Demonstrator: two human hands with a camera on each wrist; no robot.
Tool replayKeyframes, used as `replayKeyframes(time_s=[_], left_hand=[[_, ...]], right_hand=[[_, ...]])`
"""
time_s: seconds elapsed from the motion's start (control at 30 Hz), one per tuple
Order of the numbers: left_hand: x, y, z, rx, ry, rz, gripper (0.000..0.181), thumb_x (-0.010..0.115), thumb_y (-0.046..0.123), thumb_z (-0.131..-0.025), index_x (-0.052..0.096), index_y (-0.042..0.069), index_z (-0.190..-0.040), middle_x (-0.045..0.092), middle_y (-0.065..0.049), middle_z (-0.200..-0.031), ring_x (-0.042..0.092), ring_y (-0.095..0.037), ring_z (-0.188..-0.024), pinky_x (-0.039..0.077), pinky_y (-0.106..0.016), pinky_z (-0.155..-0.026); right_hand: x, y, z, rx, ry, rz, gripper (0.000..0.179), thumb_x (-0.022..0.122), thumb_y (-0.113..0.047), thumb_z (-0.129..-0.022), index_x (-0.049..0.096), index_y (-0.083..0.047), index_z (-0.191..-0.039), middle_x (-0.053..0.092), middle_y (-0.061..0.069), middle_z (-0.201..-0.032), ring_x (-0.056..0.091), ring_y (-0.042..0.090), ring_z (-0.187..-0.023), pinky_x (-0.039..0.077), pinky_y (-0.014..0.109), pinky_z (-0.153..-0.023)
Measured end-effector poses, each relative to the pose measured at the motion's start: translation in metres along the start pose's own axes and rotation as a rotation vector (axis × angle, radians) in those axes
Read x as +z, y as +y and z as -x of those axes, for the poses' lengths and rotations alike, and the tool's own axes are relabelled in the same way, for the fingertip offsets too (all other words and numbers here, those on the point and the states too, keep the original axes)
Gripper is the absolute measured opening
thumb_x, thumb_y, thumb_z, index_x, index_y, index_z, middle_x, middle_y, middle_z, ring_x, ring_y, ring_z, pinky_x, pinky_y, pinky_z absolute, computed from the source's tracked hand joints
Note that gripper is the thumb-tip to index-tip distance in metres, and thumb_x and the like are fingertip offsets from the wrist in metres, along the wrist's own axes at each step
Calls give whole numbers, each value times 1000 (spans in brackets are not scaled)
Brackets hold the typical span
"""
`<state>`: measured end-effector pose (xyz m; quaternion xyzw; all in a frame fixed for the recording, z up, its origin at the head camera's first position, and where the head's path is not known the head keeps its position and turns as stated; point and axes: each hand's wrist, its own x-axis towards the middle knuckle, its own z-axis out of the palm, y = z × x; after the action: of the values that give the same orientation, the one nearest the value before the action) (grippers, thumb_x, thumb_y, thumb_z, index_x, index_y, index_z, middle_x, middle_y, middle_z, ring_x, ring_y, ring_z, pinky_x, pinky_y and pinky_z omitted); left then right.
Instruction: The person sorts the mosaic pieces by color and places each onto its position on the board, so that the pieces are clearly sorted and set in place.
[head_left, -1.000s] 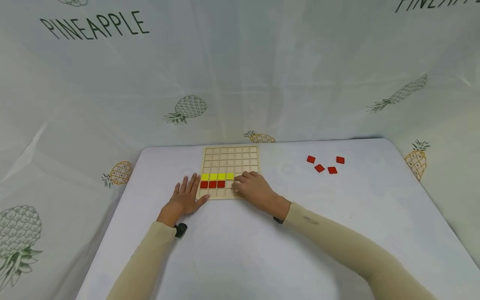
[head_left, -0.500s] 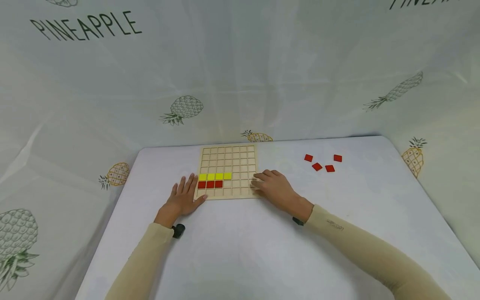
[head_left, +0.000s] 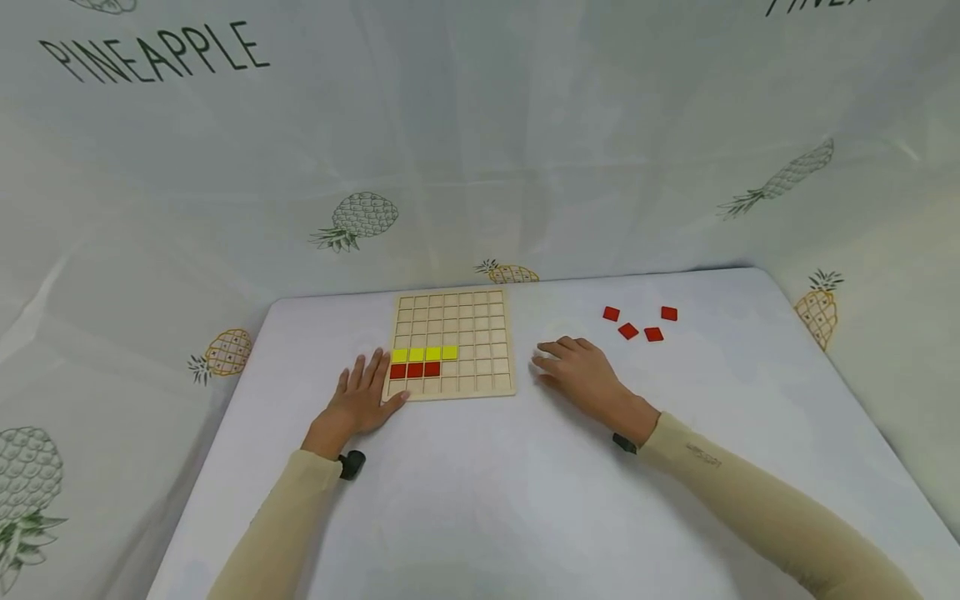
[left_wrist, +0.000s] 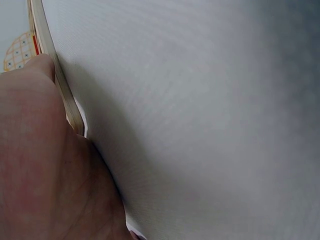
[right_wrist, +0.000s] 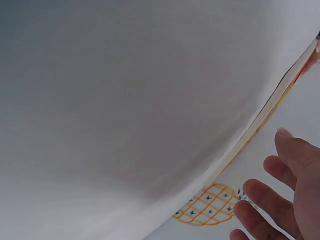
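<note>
A wooden grid board (head_left: 480,321) lies on the white table. One of its rows carries several yellow square tiles (head_left: 433,353), and just below them sit three red square tiles (head_left: 416,370). My left hand (head_left: 356,404) lies flat with fingers spread at the board's left edge, its thumb at the near left corner. To the right of the board, my right hand (head_left: 581,375) hovers with loosely bent fingers. In the right wrist view those fingers (right_wrist: 270,200) are apart and hold nothing.
Several loose red tiles (head_left: 628,331) lie scattered on the table (head_left: 480,500) beyond and to the right of my right hand. A pale curtain (head_left: 450,125) printed with pineapples hangs behind the table and along its sides.
My right hand has moved right, from over the board to the bare table beside it. The left hand stays at the board's edge, and the tiles keep their places.
</note>
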<state>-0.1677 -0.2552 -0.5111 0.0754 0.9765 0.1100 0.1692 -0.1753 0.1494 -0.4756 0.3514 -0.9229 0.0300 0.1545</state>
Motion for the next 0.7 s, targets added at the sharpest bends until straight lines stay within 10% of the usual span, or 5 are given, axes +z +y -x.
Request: replayKeyframes(time_s=[0.7], left_hand=[[0, -1, 0, -2, 1, -7, 96, 49, 57, -106, 1, 2, -169, -3, -21, -177, -6, -47, -162, -1, -67, -128]], right_hand=[[-13, 48, 30, 124, -19, -36, 42, 89, -14, -86, 78, -5, -126, 74, 17, -129, 68, 36, -119, 60, 51, -95]])
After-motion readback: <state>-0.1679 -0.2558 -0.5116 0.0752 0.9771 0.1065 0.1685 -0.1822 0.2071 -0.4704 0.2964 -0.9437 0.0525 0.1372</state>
